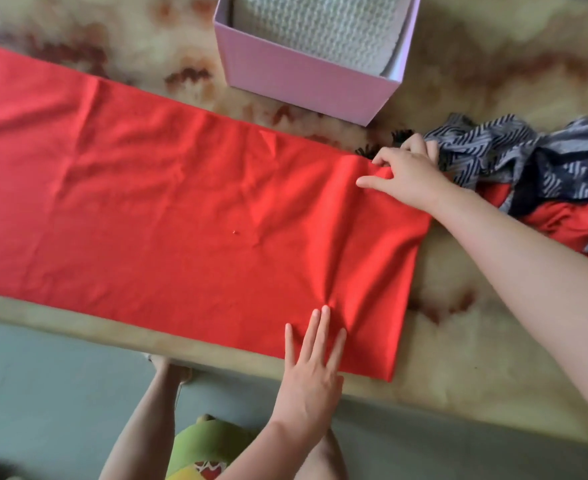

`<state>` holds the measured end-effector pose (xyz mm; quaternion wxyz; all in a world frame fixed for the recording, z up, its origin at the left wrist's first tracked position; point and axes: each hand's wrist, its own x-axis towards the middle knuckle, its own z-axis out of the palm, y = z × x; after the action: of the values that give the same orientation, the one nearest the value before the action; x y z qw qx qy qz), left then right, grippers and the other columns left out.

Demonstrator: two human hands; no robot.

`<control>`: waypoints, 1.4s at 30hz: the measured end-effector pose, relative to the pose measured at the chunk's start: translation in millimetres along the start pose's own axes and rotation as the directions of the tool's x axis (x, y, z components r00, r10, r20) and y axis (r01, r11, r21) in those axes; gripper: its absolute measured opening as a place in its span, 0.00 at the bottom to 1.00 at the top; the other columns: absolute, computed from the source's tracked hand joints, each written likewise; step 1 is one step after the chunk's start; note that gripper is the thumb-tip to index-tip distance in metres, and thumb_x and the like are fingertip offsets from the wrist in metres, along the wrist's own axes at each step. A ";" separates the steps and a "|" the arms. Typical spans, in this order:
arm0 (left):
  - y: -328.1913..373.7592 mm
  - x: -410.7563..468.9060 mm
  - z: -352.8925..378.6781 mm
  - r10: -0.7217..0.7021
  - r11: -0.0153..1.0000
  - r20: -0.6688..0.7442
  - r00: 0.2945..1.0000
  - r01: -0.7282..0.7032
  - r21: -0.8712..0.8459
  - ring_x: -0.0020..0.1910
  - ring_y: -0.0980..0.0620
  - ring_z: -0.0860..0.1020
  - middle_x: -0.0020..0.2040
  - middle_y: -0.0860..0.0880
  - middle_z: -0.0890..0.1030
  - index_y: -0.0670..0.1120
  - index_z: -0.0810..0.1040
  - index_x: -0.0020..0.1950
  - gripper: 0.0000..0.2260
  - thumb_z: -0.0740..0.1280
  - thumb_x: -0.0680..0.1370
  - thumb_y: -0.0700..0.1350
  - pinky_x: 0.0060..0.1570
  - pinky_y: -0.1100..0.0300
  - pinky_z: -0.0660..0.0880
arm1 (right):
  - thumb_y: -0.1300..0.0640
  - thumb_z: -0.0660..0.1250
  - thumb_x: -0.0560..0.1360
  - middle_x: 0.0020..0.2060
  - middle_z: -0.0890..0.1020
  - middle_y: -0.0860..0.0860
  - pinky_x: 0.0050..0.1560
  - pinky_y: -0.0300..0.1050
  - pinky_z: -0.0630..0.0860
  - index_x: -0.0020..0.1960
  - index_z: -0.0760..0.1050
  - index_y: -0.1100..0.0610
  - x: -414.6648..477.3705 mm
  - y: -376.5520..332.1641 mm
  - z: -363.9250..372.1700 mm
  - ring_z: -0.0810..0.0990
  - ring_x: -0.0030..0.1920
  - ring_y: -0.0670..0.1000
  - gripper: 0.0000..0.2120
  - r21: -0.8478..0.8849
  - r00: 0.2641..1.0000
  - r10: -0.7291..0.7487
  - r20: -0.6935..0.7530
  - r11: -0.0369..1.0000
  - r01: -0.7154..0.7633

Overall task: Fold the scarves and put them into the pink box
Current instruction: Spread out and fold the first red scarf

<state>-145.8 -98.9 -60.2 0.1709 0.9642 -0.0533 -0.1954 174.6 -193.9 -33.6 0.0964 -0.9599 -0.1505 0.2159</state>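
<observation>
A long red scarf [168, 209] lies spread flat across the table from the left edge to right of centre. My left hand [311, 368] presses flat on its near right corner with straight fingers. My right hand [403, 171] pinches the scarf's far right corner, bunching the cloth there. The pink box [306, 81] stands open at the top centre, with a folded white knitted scarf [317, 26] inside it. A crumpled blue-and-white patterned scarf [528, 161] with red parts lies to the right, just behind my right hand.
The table [476, 358] has a mottled cream and brown top. Its near edge runs just below the red scarf. Beyond that edge I see grey floor [43, 393], my legs and a green garment [209, 445].
</observation>
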 end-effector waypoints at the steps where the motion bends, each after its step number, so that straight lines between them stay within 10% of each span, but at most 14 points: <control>1: 9.7 1.0 1.2 0.003 1.000 0.014 1.000 -0.003 0.006 0.74 0.44 0.59 0.74 0.40 0.62 0.47 0.72 0.68 0.33 0.74 0.63 0.50 0.67 0.36 0.60 | 0.36 0.68 0.69 0.50 0.64 0.52 0.65 0.45 0.56 0.56 0.75 0.48 -1.5 3.9 -4.3 0.61 0.59 0.57 0.22 -0.027 1.000 -0.017 0.013 0.999 0.017; 13: 75.1 9.3 36.3 0.076 0.995 -0.081 0.994 -0.081 -0.061 0.70 0.46 0.64 0.71 0.46 0.67 0.50 0.72 0.67 0.26 0.62 0.68 0.48 0.67 0.43 0.56 | 0.35 0.62 0.73 0.47 0.67 0.54 0.65 0.46 0.56 0.48 0.80 0.51 -22.9 53.3 -23.1 0.63 0.59 0.59 0.20 -0.075 0.997 -0.006 -0.075 0.997 0.000; 19: 85.5 35.0 21.0 -0.164 0.969 -0.105 0.981 0.140 -0.204 0.38 0.50 0.72 0.40 0.53 0.73 0.52 0.76 0.45 0.20 0.75 0.57 0.55 0.37 0.59 0.69 | 0.43 0.69 0.72 0.48 0.64 0.52 0.65 0.46 0.56 0.53 0.78 0.51 -30.0 73.1 -28.9 0.61 0.60 0.59 0.15 -0.094 0.995 -0.026 -0.094 0.995 0.017; 29: 86.7 35.0 25.1 -0.256 0.914 -0.169 0.952 0.182 -0.362 0.33 0.50 0.73 0.33 0.54 0.73 0.50 0.74 0.37 0.04 0.68 0.67 0.43 0.25 0.58 0.70 | 0.47 0.69 0.72 0.52 0.77 0.53 0.59 0.46 0.54 0.48 0.80 0.51 -27.2 77.7 -18.5 0.66 0.59 0.59 0.10 -0.186 0.972 -0.074 -0.222 0.982 0.032; 38: 92.5 17.8 22.4 -0.297 0.738 -0.064 0.953 0.186 -0.648 0.38 0.53 0.70 0.41 0.53 0.73 0.54 0.68 0.47 0.12 0.65 0.71 0.38 0.37 0.56 0.68 | 0.51 0.71 0.71 0.39 0.78 0.51 0.43 0.43 0.68 0.41 0.76 0.55 -51.4 74.1 -15.2 0.77 0.45 0.54 0.08 0.334 0.940 0.233 -0.248 0.932 -0.143; 42: 103.4 14.9 17.6 -0.247 0.729 -0.138 0.959 0.090 -0.678 0.36 0.57 0.72 0.40 0.54 0.75 0.50 0.74 0.48 0.10 0.67 0.70 0.38 0.34 0.63 0.69 | 0.57 0.74 0.66 0.36 0.82 0.54 0.46 0.57 0.79 0.33 0.71 0.49 -52.3 72.9 -21.2 0.82 0.39 0.57 0.12 0.585 0.916 0.362 -0.176 0.786 -0.198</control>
<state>-142.9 -203.6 -44.6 0.4895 0.8558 0.1270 -0.1089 157.0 -282.0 -12.8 0.3579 -0.9220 0.0793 0.1247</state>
